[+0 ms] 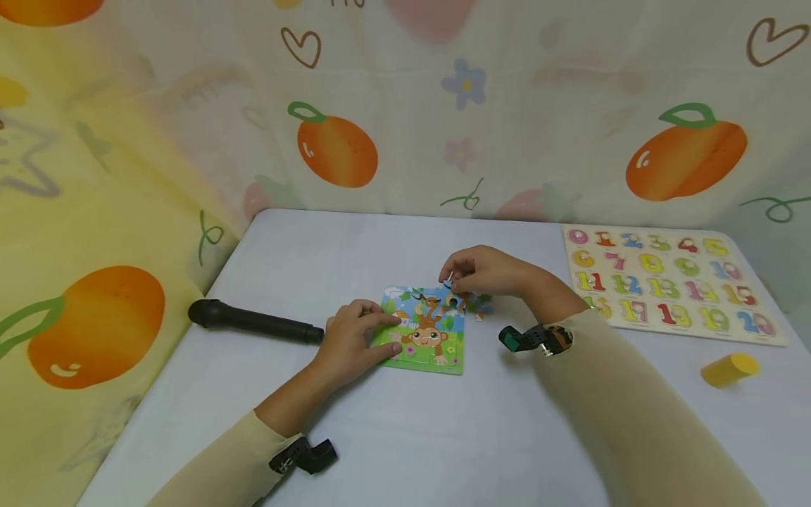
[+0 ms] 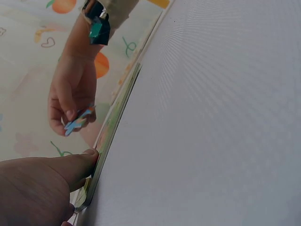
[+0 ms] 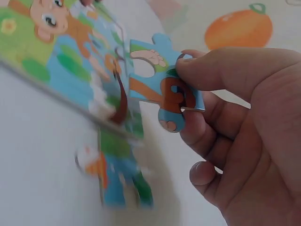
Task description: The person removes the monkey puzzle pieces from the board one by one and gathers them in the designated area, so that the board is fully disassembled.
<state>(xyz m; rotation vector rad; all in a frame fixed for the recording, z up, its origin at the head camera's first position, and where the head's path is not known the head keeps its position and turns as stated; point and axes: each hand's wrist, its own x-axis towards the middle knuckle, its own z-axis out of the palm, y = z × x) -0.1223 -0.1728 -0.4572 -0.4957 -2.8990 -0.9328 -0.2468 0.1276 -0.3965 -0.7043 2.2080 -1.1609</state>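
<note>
While the left hand [image 1: 352, 341] touches the puzzle [image 1: 426, 339], the right [image 1: 486, 271] pinches a piece [image 3: 165, 92]

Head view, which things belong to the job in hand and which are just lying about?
Part of the job:
monkey puzzle, touched by the left hand
held piece, pinched by the right hand
loose pieces beside the puzzle

Apparently just lying about:
black microphone-shaped object
number board
yellow cylinder

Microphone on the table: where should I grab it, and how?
I'd grip the microphone from above, around the middle of its handle: it lies flat, and the handle is slimmer than the round head. The left hand is near the other end.
</note>
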